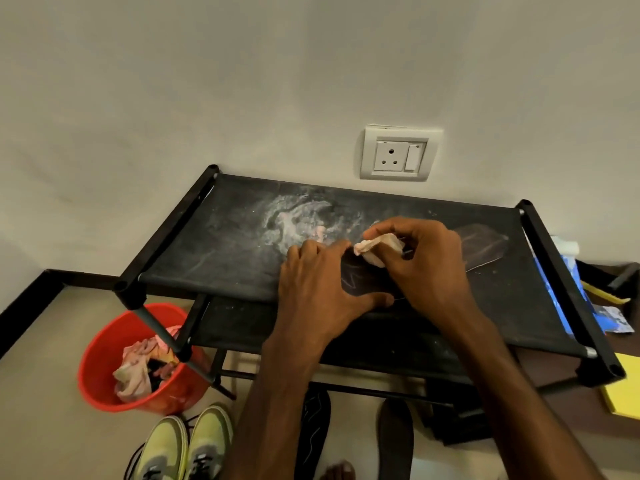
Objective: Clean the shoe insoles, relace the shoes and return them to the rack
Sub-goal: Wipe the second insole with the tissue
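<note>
Matt black fabric rack shelf dusted with white powder; glossy plastic bucket.

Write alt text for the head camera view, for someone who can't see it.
A person's left hand presses a dark insole flat on the dusty top shelf of a black shoe rack while the right hand holds a pale cloth against it. On the floor sit a red bucket of rags, yellow-green sneakers and two more insoles.

I see the left hand pressing flat on a dark insole atop the rack; the right hand pinches a pale cloth against it.
</note>
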